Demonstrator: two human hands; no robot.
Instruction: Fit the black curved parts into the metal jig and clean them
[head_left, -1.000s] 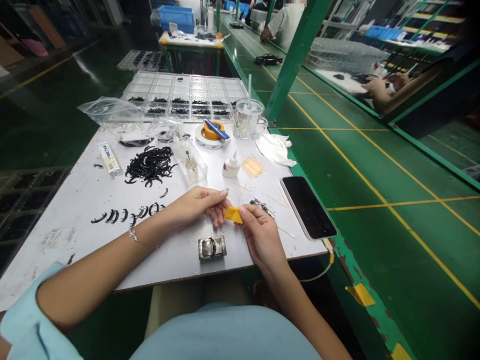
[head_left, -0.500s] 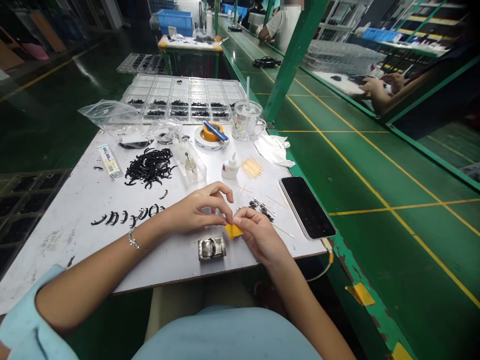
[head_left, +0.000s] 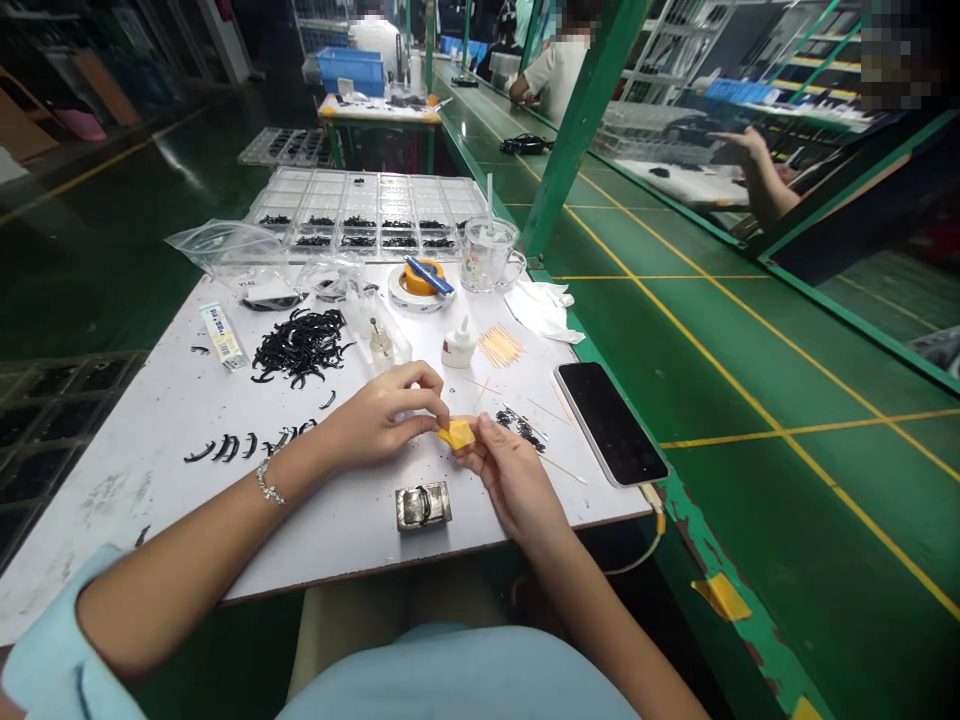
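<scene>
A small folded piece of yellow tape [head_left: 459, 434] is held up over the white table between both hands. My left hand [head_left: 397, 412] pinches its left edge with thumb and fingertips. From the right, my right hand [head_left: 514, 465] grips it, fingers behind and thumb at its edge. Just below the hands, a metal block [head_left: 411, 507] sits on the table with a black curved strip [head_left: 426, 505] lying across its top. To the left of my left hand, several black curved strips [head_left: 251, 442] lie in a row, partly hidden by my wrist.
Behind the hands are a pile of black strips [head_left: 300, 345], a white glue bottle [head_left: 458, 347], wooden sticks [head_left: 500, 347], tape rolls [head_left: 420, 285] and a glass mug [head_left: 487, 258]. A phone [head_left: 611, 422] lies by the right edge. A clear compartment tray [head_left: 375, 195] stands at the back.
The yellow tape has moved slightly left and up, turning its flat face toward me. My right hand's fingers have shifted behind it. A co-worker's arm at right has lifted.
</scene>
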